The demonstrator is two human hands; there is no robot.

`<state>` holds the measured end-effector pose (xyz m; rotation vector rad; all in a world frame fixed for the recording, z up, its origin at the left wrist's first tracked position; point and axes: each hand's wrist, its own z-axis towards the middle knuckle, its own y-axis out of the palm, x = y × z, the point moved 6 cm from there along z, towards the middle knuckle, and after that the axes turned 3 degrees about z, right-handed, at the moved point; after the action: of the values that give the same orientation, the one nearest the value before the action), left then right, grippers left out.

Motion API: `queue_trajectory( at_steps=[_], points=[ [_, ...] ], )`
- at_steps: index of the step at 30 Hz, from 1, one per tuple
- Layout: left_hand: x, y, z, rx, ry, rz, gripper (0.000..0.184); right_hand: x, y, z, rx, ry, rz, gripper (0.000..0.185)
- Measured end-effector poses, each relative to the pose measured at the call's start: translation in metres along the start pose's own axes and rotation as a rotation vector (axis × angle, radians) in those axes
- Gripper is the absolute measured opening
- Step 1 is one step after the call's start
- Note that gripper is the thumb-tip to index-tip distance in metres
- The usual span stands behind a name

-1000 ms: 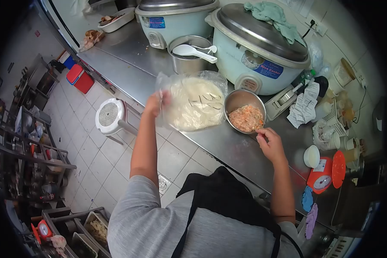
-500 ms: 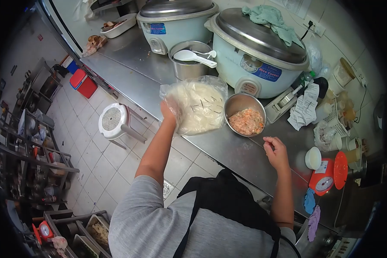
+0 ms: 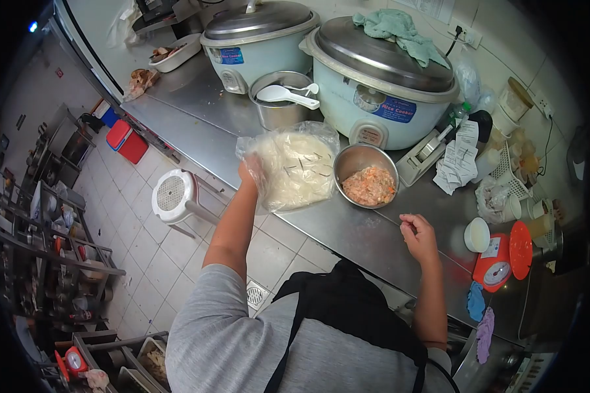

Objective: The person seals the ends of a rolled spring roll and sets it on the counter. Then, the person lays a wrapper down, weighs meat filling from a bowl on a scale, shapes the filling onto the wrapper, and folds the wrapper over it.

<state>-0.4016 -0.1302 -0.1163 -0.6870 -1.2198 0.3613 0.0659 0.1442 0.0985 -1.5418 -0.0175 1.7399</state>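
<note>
My left hand (image 3: 250, 171) is at the left edge of a clear plastic bag (image 3: 299, 167) filled with pale, flat, soft-looking pieces. Plastic covers its fingers, so their grip is hidden. Right beside the bag stands a steel bowl (image 3: 340, 182) of chopped pinkish-orange mixture (image 3: 370, 186). Over the counter, to the lower right of that bowl, my right hand (image 3: 419, 237) has its fingers curled in, with nothing visible in them.
Two large rice cookers (image 3: 259, 59) line the wall, a green cloth on the right one. A steel pot (image 3: 278, 116) holds a white scoop (image 3: 288, 96). Rightward are receipts (image 3: 457, 160), a white cup (image 3: 476, 234) and a red scale (image 3: 493, 268). A white stool (image 3: 176, 195) stands left.
The view has shifted slightly. My left hand stays at the bag's edge. My right hand's fingers have curled in more, still near the bowl.
</note>
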Motion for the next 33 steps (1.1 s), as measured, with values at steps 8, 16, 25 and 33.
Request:
queue_trajectory(
  at_steps=[8, 16, 25, 33],
  points=[
    [0.131, -0.057, -0.039, 0.032, 0.044, 0.217, 0.030, 0.002, -0.005, -0.006, 0.006, 0.062, 0.021, 0.020],
    [0.093, -0.002, -0.031, -0.107, -0.382, -0.823, 0.033, 0.005, 0.003, -0.006, -0.007, 0.067, 0.037, 0.021],
    [0.118, -0.121, -0.015, -0.026, -0.288, -0.486, 0.030, 0.005, 0.000, -0.006, -0.016, 0.106, 0.070, 0.020],
    [0.273, -0.233, 0.003, -0.023, 0.220, -0.370, 0.024, -0.013, 0.003, 0.008, -0.072, 0.078, 0.100, 0.022]
  ],
)
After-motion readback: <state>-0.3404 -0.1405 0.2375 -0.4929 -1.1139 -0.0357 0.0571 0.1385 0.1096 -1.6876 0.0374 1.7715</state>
